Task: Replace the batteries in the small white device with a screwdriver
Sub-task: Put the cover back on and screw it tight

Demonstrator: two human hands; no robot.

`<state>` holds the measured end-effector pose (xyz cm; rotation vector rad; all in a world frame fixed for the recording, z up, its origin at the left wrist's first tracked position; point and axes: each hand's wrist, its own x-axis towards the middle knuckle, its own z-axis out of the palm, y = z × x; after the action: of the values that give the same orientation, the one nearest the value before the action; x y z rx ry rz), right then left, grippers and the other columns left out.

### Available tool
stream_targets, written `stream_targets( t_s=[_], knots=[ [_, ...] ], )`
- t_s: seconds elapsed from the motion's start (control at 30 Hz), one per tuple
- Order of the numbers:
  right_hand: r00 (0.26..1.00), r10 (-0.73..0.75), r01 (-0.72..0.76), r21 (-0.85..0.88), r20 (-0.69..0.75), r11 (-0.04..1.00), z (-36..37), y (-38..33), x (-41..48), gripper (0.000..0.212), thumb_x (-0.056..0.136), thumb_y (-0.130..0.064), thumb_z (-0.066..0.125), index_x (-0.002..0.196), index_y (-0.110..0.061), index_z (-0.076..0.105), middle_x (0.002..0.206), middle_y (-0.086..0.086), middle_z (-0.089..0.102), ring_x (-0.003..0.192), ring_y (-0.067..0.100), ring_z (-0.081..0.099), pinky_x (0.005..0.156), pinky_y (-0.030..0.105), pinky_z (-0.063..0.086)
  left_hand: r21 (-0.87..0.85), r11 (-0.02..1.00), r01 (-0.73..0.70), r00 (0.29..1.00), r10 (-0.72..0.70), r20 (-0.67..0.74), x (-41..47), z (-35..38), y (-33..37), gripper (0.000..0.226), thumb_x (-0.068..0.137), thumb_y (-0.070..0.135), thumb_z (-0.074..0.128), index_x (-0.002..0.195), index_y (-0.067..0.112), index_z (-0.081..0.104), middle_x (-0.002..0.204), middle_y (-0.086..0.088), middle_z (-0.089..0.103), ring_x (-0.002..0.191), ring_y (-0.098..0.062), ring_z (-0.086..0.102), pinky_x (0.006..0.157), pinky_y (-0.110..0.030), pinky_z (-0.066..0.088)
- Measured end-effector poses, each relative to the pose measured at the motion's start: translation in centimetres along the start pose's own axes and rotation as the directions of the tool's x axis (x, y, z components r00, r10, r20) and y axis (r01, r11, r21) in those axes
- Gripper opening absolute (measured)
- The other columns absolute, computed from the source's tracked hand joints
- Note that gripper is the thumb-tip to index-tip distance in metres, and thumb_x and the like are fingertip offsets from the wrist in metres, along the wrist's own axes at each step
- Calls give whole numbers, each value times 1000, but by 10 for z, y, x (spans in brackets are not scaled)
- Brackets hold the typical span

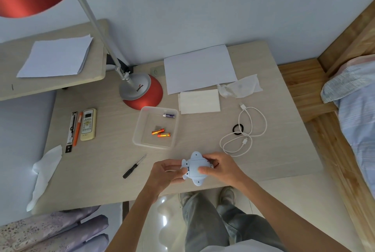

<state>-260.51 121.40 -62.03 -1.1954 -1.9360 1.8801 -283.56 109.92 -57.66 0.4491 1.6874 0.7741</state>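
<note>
The small white device (195, 167) is held just above the near edge of the desk, its back with the battery cover facing up. My left hand (165, 172) grips its left side and my right hand (220, 167) grips its right side, thumb pressing on the cover. A black-handled screwdriver (133, 168) lies on the desk to the left of my hands, untouched. A clear plastic tray (140, 128) behind the device holds two orange batteries (161, 132) and one purple battery (169, 115).
A red desk lamp (143, 92) stands behind the tray. A remote control (88, 124), pens, paper sheets (198, 68), tissues, a white cable (246, 130) and a black hair tie (237, 129) lie around. A bed is on the right.
</note>
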Motion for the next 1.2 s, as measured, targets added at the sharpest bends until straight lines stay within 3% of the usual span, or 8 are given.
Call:
stream_targets(
  t_s=[0.07,0.17,0.3,0.43,0.63,0.97,1.1,1.2],
  knots=[
    [1000,-10,10,8,5,1000,0,0,0,29,88,-40,89,112,-27,82,94,6,77,80,13,67,71,32,53,78,995,-54,988,65,-143,-9,-17,-9,34,80,10,92,112,11,81,98,-3,84,89,-23,82,85,-40,67],
    [1000,-30,29,27,9,999,0,0,0,26,87,-43,89,111,-33,82,94,9,75,79,13,64,71,32,52,478,866,-150,867,348,-358,-18,-61,-36,36,80,24,94,112,21,78,100,9,79,87,-11,75,81,-30,63],
    [1000,-21,21,36,4,999,0,-1,0,29,85,-50,88,110,-38,81,98,13,77,89,37,71,75,47,58,802,597,-11,776,511,-370,-11,-115,-66,52,88,27,86,135,14,66,123,-6,65,114,-27,62,93,-46,61],
    [1000,-27,27,47,7,999,-2,-3,-2,25,83,-52,88,107,-52,80,98,9,78,84,26,71,76,43,57,819,572,40,789,485,-377,3,-135,-78,42,93,29,80,129,13,65,122,-9,56,114,-36,56,85,-52,60],
    [999,-34,33,47,9,998,-1,0,-1,40,81,-57,86,115,-36,82,100,12,79,93,40,71,81,53,58,826,560,-58,783,538,-310,9,-142,-85,9,97,16,74,104,19,69,108,1,53,101,-28,53,80,-47,57],
    [999,-47,47,17,23,999,-3,-2,-2,24,91,-35,89,112,-25,83,93,12,76,75,17,63,69,28,49,677,684,-270,822,530,-207,-50,-103,-10,10,100,15,72,105,24,70,93,14,73,86,-7,70,79,-27,59],
    [998,-62,62,10,12,998,-1,2,-1,29,89,-42,88,112,-26,82,94,14,76,83,36,69,70,34,50,660,664,-350,797,582,-162,-76,-71,23,15,96,13,77,109,21,76,98,17,75,92,-2,71,83,-11,53],
    [997,-76,76,-8,6,997,0,5,-1,33,88,-49,86,112,-27,81,93,15,75,87,42,68,68,35,49,682,595,-425,766,638,-80,-82,-48,38,15,93,11,80,106,17,78,93,14,73,83,-5,69,76,-14,53]
  ],
)
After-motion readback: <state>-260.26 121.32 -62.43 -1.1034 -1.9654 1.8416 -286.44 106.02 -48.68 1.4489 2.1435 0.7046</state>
